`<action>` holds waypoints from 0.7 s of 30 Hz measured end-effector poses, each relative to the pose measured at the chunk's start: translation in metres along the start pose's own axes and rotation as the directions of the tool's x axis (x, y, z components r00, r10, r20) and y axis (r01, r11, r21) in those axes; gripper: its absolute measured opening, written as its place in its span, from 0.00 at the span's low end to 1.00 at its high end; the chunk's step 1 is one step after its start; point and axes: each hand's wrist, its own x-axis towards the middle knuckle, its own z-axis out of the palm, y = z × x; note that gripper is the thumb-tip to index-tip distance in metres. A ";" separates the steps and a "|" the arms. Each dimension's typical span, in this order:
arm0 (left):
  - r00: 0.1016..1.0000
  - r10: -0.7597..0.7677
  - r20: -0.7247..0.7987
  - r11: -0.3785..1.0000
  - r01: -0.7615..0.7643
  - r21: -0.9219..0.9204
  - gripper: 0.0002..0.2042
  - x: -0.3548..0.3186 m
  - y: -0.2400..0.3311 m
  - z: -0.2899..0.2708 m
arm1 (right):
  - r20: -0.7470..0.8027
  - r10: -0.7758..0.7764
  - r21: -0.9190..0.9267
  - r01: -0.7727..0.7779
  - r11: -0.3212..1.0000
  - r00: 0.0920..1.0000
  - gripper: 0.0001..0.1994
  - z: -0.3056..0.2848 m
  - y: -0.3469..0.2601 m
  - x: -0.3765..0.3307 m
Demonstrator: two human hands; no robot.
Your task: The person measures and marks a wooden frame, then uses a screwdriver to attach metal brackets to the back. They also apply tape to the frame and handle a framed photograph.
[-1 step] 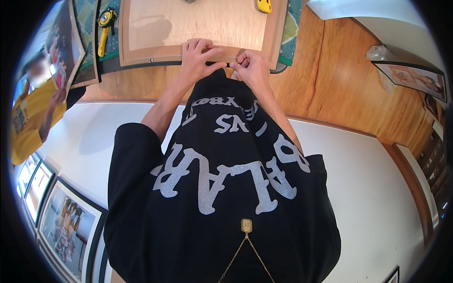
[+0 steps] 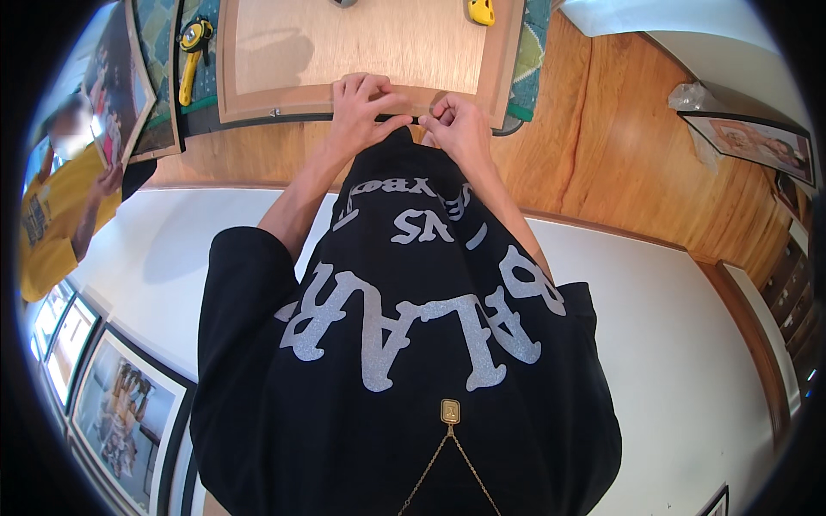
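A picture frame lies back up, with a plywood backing board (image 2: 370, 56) bordered by brown paper tape (image 2: 301, 100) and a dark near edge (image 2: 297, 119). On that near border rests my left hand (image 2: 361, 112), its fingers bent over the tape and its thumb stretched right along the dark edge. Beside it, my right hand (image 2: 456, 125) is closed in a pinch at the same edge. A small dark bit shows at its fingertips, too small to name. A small metal hanger (image 2: 274, 113) sits on the tape to the left.
A yellow and black tape measure (image 2: 196, 34) and a yellow-handled tool (image 2: 187, 82) lie on green patterned cloth (image 2: 206, 90). Another yellow tool (image 2: 482, 11) lies on the board. A person in yellow (image 2: 64, 219) holds a picture (image 2: 120, 82) at left. Framed pictures (image 2: 129, 413) stand lower left.
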 end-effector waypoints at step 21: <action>0.994 -0.079 -0.072 0.997 0.077 -0.033 0.08 0.206 -0.105 0.026 | -0.482 -0.305 -0.339 0.146 0.929 0.822 0.32 -0.057 -0.084 0.137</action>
